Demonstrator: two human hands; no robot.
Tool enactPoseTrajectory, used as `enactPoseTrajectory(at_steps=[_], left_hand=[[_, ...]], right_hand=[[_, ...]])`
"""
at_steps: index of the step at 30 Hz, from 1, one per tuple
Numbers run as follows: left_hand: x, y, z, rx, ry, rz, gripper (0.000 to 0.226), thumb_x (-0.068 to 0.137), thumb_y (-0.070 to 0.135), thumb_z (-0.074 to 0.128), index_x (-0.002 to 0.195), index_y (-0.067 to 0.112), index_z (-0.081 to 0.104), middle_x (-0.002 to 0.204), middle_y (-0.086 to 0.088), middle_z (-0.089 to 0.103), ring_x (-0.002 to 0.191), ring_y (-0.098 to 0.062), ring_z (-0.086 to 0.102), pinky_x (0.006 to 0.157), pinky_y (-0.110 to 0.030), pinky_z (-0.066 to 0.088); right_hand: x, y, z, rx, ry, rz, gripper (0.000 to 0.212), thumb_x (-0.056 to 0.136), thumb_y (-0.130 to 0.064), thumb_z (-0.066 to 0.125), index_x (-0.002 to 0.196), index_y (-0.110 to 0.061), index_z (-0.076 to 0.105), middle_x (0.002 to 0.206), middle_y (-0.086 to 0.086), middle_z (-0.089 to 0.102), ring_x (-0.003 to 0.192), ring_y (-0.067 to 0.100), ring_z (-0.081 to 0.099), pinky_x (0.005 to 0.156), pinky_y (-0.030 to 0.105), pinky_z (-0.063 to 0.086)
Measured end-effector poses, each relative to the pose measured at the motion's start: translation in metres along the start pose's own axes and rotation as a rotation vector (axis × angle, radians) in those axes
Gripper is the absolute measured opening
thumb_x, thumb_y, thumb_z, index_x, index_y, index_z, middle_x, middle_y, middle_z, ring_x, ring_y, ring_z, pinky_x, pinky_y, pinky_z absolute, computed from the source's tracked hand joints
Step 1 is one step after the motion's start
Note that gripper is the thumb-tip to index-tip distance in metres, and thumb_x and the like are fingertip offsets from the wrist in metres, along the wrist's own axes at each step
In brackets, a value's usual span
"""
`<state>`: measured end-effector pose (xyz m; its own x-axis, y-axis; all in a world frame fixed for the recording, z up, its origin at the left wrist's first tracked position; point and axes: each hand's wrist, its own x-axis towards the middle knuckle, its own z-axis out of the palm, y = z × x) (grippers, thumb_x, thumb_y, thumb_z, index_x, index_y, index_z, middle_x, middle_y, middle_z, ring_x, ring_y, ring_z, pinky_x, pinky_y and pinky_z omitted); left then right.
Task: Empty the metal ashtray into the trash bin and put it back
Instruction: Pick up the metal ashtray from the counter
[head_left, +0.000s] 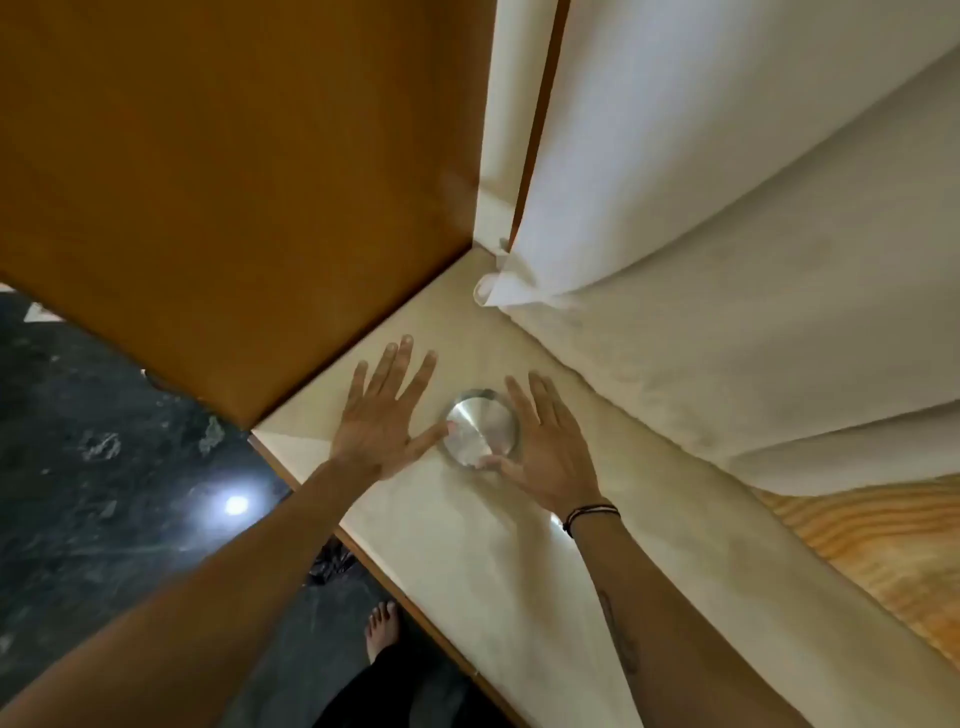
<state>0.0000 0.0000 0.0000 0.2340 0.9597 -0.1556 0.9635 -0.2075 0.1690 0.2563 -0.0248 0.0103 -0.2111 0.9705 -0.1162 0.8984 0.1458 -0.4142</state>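
Observation:
A round metal ashtray rests on a pale cream tabletop, its brushed inside looking bare. My left hand lies flat to its left with fingers spread, the thumb tip touching the rim. My right hand lies flat to its right, fingers spread, thumb at the near rim. Neither hand grips the ashtray. No trash bin can be seen.
A brown wooden panel stands at the table's left back edge. A white curtain hangs along the right, its hem touching the tabletop. Dark marble floor lies left of the table, with my bare foot and a black crumpled object.

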Motion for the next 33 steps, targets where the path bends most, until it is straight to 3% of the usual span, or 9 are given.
enactPoseTrajectory(at_steps=[3,9,16,19,23,26,29,31,33], left_hand=[[0.005,-0.004,0.028,-0.076,-0.096,0.051,0.124,0.078,0.103,-0.010,0.180,0.032,-0.013,0.185,-0.001,-0.028,0.178,-0.023,-0.013,0.144,-0.048,0.004],[0.019,-0.004,0.065,-0.298,-0.134,0.127,0.133,0.078,0.104,0.042,0.181,0.031,-0.001,0.188,0.011,-0.002,0.178,-0.015,0.000,0.142,-0.035,0.017],[0.029,-0.003,0.080,-0.434,-0.187,0.109,0.136,0.074,0.086,0.076,0.179,0.038,0.006,0.185,0.016,0.018,0.174,-0.003,0.003,0.140,-0.029,-0.001],[0.025,-0.010,0.081,-0.570,-0.169,0.061,0.134,0.068,0.072,0.091,0.177,0.043,0.017,0.181,0.018,0.025,0.157,0.022,0.001,0.140,-0.030,0.013],[0.004,-0.029,0.073,-0.837,-0.218,-0.035,0.121,0.063,0.058,0.103,0.164,0.061,0.037,0.168,0.032,0.045,0.158,0.011,0.040,0.133,-0.024,0.037],[-0.024,-0.056,0.063,-1.017,-0.205,-0.084,0.104,0.057,0.059,0.105,0.139,0.081,0.044,0.144,0.057,0.050,0.131,0.040,0.047,0.114,0.003,0.036],[-0.055,-0.080,0.057,-1.101,-0.205,-0.134,0.100,0.052,0.058,0.107,0.129,0.087,0.049,0.139,0.057,0.054,0.128,0.036,0.051,0.117,-0.007,0.041],[-0.083,-0.101,0.055,-1.156,-0.168,-0.185,0.101,0.047,0.064,0.103,0.133,0.081,0.054,0.140,0.051,0.060,0.127,0.033,0.056,0.117,-0.009,0.046],[-0.107,-0.118,0.054,-1.191,-0.094,-0.223,0.114,0.049,0.056,0.102,0.155,0.053,0.058,0.146,0.036,0.066,0.123,0.032,0.062,0.110,-0.004,0.052]], right_hand=[[0.004,0.016,0.024,0.007,-0.072,0.007,0.138,0.073,-0.082,0.079,0.177,-0.015,0.019,0.185,0.017,0.018,0.173,0.033,0.016,0.139,0.046,0.027],[0.010,0.028,0.045,0.136,-0.127,0.097,0.141,0.072,-0.079,0.086,0.176,-0.016,0.016,0.184,0.005,0.024,0.170,0.023,0.025,0.130,0.042,0.037],[0.011,0.024,0.057,0.225,-0.074,0.164,0.136,0.068,-0.074,0.094,0.175,-0.030,0.023,0.175,-0.008,0.043,0.158,0.017,0.045,0.117,0.034,0.047],[0.008,0.017,0.060,0.328,-0.061,0.201,0.133,0.064,-0.075,0.095,0.172,-0.037,0.027,0.168,-0.012,0.050,0.150,0.016,0.053,0.118,0.033,0.051],[-0.002,-0.008,0.065,0.471,-0.031,0.192,0.125,0.061,-0.080,0.093,0.166,-0.036,0.041,0.157,-0.014,0.060,0.141,0.013,0.061,0.116,0.040,0.056],[-0.007,-0.040,0.076,0.534,-0.032,0.167,0.127,0.059,-0.078,0.092,0.166,-0.029,0.045,0.157,-0.020,0.059,0.142,0.005,0.057,0.117,0.027,0.051],[-0.013,-0.070,0.092,0.609,-0.067,0.149,0.126,0.063,-0.067,0.095,0.169,-0.024,0.042,0.160,-0.023,0.051,0.146,-0.007,0.047,0.120,0.016,0.040],[-0.017,-0.094,0.107,0.650,-0.110,0.118,0.126,0.066,-0.059,0.100,0.170,-0.021,0.040,0.159,-0.022,0.051,0.145,-0.009,0.049,0.119,0.011,0.039],[-0.021,-0.116,0.118,0.691,-0.137,0.087,0.125,0.067,-0.055,0.101,0.170,-0.018,0.041,0.161,-0.018,0.051,0.147,-0.003,0.050,0.119,0.009,0.040]])
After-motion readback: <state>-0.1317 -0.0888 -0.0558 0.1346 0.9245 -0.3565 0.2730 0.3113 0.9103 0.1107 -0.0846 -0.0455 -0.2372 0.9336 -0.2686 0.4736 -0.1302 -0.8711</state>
